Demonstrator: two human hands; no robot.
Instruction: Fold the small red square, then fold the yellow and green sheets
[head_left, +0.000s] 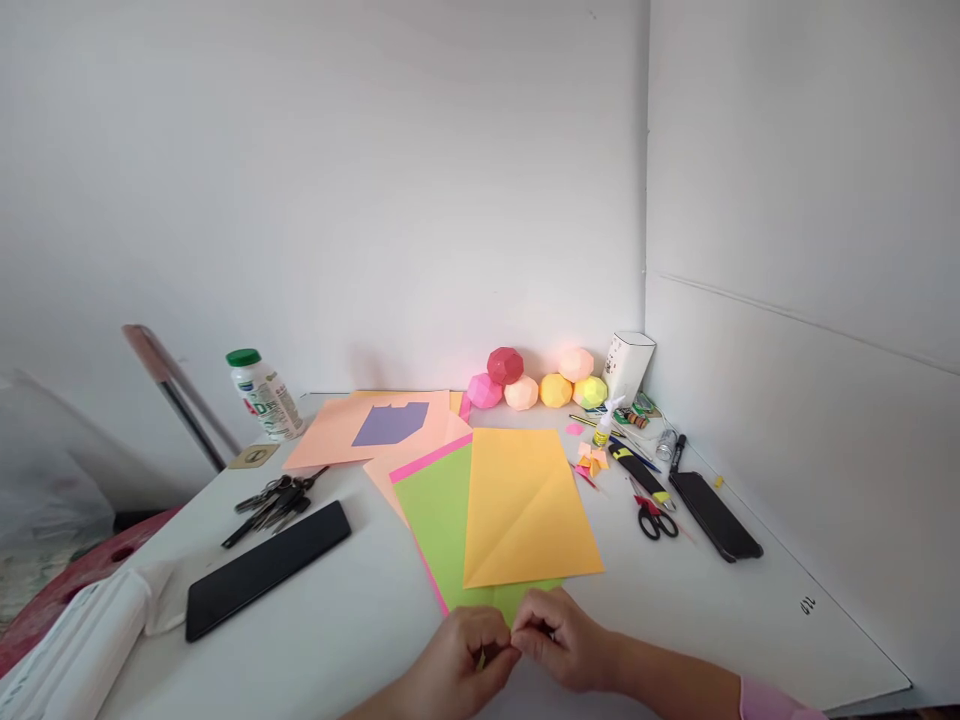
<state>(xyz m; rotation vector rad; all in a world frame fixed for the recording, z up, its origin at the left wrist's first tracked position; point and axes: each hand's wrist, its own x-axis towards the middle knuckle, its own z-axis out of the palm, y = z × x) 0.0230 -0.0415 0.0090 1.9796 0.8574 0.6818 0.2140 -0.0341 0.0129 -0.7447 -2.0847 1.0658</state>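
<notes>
At the near edge of the table, my left hand (469, 660) and my right hand (562, 638) meet with their fingertips pinched together. A small yellowish bit shows between the left fingers, too hidden to name. What the right fingers hold, if anything, is covered. Just beyond them lies a sheet of orange-yellow paper (525, 510) with a diagonal crease. It overlaps a green sheet (439, 520), under which a pink sheet (431, 456) sticks out along the edges.
Peach paper (322, 435) bears a purple cut piece (394, 422) at the back left. Faceted paper balls (505, 366) stand by the wall. To the right are a glue bottle (602, 428), a box cutter (637, 472), scissors (658, 520) and a phone (716, 515); keys (274, 505) and a black slab (270, 570) lie left.
</notes>
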